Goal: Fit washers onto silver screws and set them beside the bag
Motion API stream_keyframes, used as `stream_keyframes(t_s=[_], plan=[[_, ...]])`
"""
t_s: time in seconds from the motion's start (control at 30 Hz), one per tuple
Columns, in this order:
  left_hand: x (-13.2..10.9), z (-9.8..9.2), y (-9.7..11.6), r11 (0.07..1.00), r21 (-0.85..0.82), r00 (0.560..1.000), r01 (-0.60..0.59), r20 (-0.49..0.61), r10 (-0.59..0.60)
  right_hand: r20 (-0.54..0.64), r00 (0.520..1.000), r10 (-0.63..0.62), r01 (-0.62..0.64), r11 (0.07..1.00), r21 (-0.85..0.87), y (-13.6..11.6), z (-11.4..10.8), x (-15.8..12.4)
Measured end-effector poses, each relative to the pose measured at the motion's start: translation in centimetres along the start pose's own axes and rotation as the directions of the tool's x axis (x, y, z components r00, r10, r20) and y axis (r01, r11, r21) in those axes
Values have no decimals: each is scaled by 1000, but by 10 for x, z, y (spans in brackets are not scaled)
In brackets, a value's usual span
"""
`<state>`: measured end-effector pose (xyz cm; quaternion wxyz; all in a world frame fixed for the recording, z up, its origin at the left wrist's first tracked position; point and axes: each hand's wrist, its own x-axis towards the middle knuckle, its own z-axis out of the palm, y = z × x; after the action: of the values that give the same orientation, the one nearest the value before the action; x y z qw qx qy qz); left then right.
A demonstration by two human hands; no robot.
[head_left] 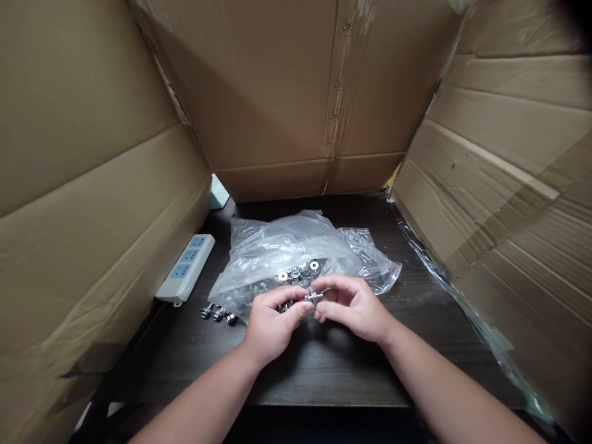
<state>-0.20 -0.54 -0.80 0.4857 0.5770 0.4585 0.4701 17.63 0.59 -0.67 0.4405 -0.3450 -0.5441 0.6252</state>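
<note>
Left hand (271, 320), head view: fingertips pinched shut on one end of a small metal bolt (313, 298). Right hand (354, 308): fingers curled, gripping the other end. Bolt: held between both hands above the dark table (324, 370), just before a clear plastic bag (277, 246) bearing loose washers (298, 270). Three fasteners (217, 313) lie left of the hands, near a white power strip (187, 266). Cardboard walls (287, 92) surround.

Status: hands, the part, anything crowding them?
Both pinch one small metal fastener: left hand, right hand. Clear bag of washers just behind. Loose fasteners to the left; power strip beyond.
</note>
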Motion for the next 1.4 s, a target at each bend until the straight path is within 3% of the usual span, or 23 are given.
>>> stream_keyframes(t_s=[0.1,0.17,0.33,0.5,0.63,0.7,0.83,0.9,1.07,1.17,1.3,1.4], plan=[[0,1,1,999,-14,1000,29,-3,-29,-135,985,110,-124,987,-100,-1,1,0],[1,1,1,998,-37,998,53,-20,-54,-189,973,132,-148,986,-75,0,0,0],[2,0,1,983,-121,990,135,-30,-140,-84,996,-43,45,999,22,0,-2,0],[2,0,3,973,-165,987,161,30,-158,25,991,-133,132,991,18,-1,-1,-3],[0,1,4,994,-75,993,84,86,-78,10,988,-156,155,969,-193,1,4,-4],[-1,1,3,999,-17,995,38,95,-36,-26,994,-104,91,948,-306,3,6,-3],[-1,1,1,997,-55,998,47,52,-44,-32,997,73,-75,993,-88,3,4,-1],[0,0,2,990,-107,995,89,51,-84,8,1000,29,-29,1000,-3,0,3,-2],[0,1,4,981,-145,987,129,112,-114,24,991,-129,131,985,-113,-1,7,-5],[-1,3,2,993,-89,994,72,87,-65,-28,996,-90,78,956,-284,4,9,-3],[-1,3,0,990,-116,996,86,37,-82,-65,996,59,-65,993,-96,7,6,0],[0,2,1,976,-163,990,143,38,-138,-34,999,-24,22,998,-58,3,4,-1]])
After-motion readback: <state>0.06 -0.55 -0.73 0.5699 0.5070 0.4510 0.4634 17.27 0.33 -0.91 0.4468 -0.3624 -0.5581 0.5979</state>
